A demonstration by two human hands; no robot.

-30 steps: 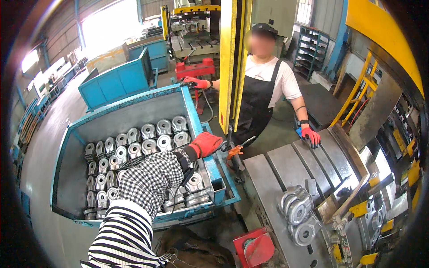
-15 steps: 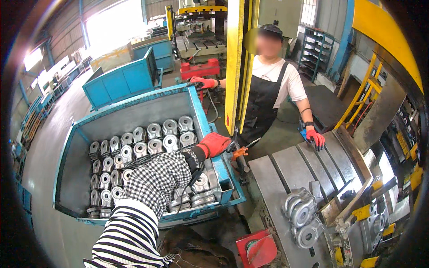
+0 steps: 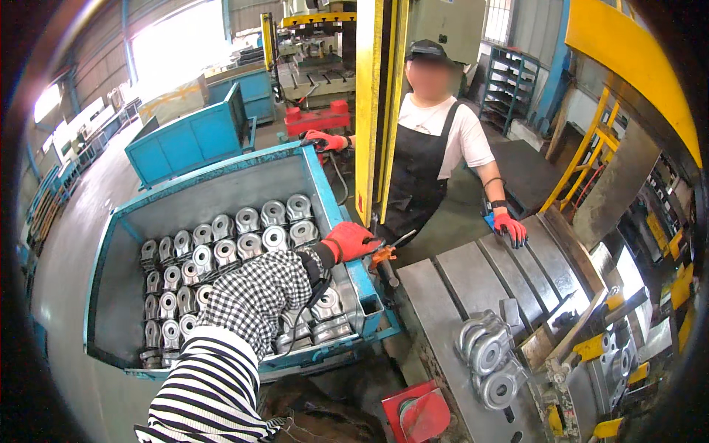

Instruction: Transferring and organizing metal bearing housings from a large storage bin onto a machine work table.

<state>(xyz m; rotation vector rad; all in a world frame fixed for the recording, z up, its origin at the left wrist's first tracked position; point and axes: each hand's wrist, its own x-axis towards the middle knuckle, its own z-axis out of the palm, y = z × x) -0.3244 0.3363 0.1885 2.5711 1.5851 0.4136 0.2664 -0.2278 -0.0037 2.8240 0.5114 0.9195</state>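
My left hand point(image 3: 348, 242), in a red glove, rests at the right wall of a blue metal bin point(image 3: 322, 177). Its fingers curl over the rim, though the fingertips are partly hidden. The forearm, in a striped sleeve with a checked cover, crosses above the bin. Below it, rows of grey metal eye-shaped parts point(image 3: 275, 238) are stacked, some hidden by the arm. Beside the hand are an orange clip-like piece point(image 3: 382, 256) and a dark upright rod. My right hand is out of view.
A slotted steel table point(image 3: 450, 275) at right carries several eye parts point(image 3: 496, 385). A co-worker point(image 3: 425, 140) in a dark apron has one gloved hand at the bin's far corner, the other on the table. A yellow post point(image 3: 375, 111) stands between us; a red box point(image 3: 416, 411) sits below.
The surroundings have shifted slightly left in the picture. My left hand stays at the bin's right rim. The co-worker's hands keep to the bin corner and the table.
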